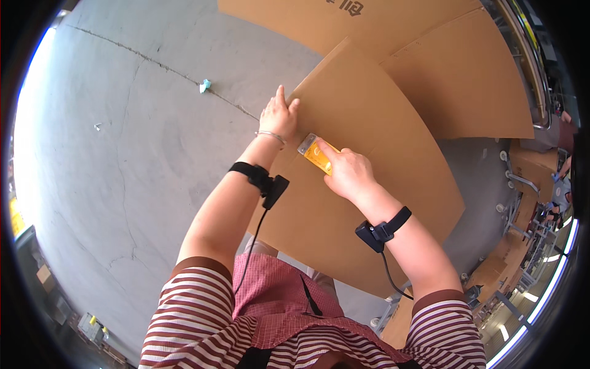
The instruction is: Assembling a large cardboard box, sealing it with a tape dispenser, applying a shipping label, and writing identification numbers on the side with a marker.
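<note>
A large brown cardboard sheet [369, 203] stretches out in front of me, its left edge running away from my body. My left hand [279, 118] rests against that edge, touching the cardboard, with a finger and the thumb stretched apart; some of its fingers are hidden. Close by on the right, my right hand [351, 174] is closed around a flat yellow tool with a grey end [318, 154]. The index finger lies along the tool's top. The grey end is over the sheet near its left edge; whether it touches cannot be seen.
More cardboard [418, 43] lies beyond the sheet, with a seam and dark printing. A crumpled pale-blue scrap [205, 86] sits on the grey floor [123, 160]. At the far right are wheeled metal racks [522, 184] and another person [556, 132]. Cables hang from both my wrist bands.
</note>
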A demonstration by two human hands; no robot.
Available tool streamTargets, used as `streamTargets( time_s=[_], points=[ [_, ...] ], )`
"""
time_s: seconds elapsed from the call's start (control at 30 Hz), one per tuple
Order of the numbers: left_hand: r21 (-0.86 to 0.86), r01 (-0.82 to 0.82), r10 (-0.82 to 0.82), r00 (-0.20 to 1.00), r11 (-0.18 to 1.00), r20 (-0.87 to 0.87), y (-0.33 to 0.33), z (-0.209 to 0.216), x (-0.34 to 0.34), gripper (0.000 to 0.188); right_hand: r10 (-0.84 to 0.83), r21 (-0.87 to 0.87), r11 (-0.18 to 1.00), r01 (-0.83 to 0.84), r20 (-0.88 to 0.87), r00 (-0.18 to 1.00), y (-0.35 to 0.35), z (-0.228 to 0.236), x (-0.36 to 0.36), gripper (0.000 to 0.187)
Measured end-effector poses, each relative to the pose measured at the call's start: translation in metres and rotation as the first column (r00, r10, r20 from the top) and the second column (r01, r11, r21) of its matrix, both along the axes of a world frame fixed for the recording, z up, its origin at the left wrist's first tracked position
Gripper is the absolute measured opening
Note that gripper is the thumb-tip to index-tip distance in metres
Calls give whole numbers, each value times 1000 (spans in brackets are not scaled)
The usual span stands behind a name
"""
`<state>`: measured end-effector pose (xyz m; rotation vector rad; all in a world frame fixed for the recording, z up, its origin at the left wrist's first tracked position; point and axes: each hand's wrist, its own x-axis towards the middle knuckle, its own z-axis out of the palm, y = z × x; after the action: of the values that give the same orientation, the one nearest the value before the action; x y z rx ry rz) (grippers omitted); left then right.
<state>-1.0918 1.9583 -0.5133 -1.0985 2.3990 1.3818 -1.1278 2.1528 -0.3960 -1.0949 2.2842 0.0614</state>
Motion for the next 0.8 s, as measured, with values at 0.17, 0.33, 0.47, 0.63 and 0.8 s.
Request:
streamTargets(
  time_s=[0.17,0.33,0.47,0.63,0.8],
  points=[
    [-576,26,59,990,817,128,44,-9,-9,71,11,-116,993,-10,12,1000,54,19,-4,80],
    [-696,66,60,986,715,155,38,-17,-6,72,-87,105,991,84,28,996,240,41,7,89],
    [-775,146,18,980,615,199,36,-32,-10,70,-233,350,902,252,-98,968,447,81,35,91],
    [-806,114,121,967,580,224,13,-64,-9,76,-333,621,650,438,-286,899,644,135,74,81],
    [-902,16,155,984,432,92,-11,-102,6,83,-298,488,727,483,-410,862,733,68,81,74]
  ],
)
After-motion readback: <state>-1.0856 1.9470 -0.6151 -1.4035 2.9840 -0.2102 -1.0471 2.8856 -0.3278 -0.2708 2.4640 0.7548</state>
